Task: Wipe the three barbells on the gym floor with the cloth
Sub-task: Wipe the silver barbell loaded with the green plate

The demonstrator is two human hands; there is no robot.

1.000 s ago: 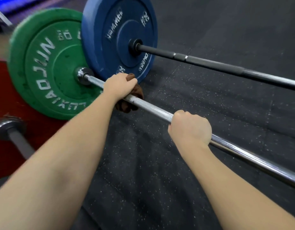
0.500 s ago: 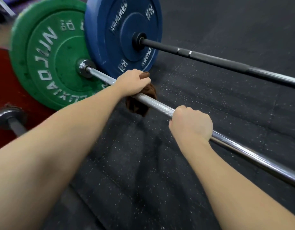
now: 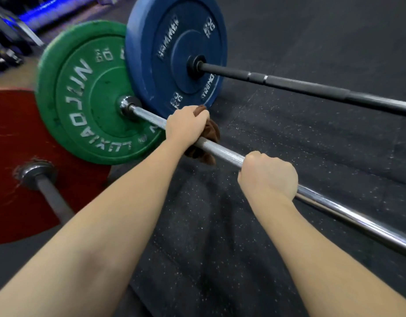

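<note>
Three barbells lie side by side on the black rubber floor. The middle one has a chrome bar [image 3: 225, 153] and a green plate [image 3: 83, 92]. My left hand [image 3: 186, 124] presses a brown cloth [image 3: 212, 133] around that bar, a short way from the green plate. My right hand [image 3: 268, 177] is closed on the same bar further right. Behind it lies a black bar [image 3: 312, 88] with a blue plate [image 3: 174, 53]. At the left, a dark bar [image 3: 51, 197] runs into a red plate [image 3: 12, 145].
Gym equipment with blue lighting [image 3: 37, 14] stands at the far left. Speckled black rubber flooring [image 3: 289, 138] stretches between and beyond the bars.
My left hand has slid the cloth along the chrome bar away from the green plate, toward my right hand. My right hand has kept its grip. The view has shifted a little.
</note>
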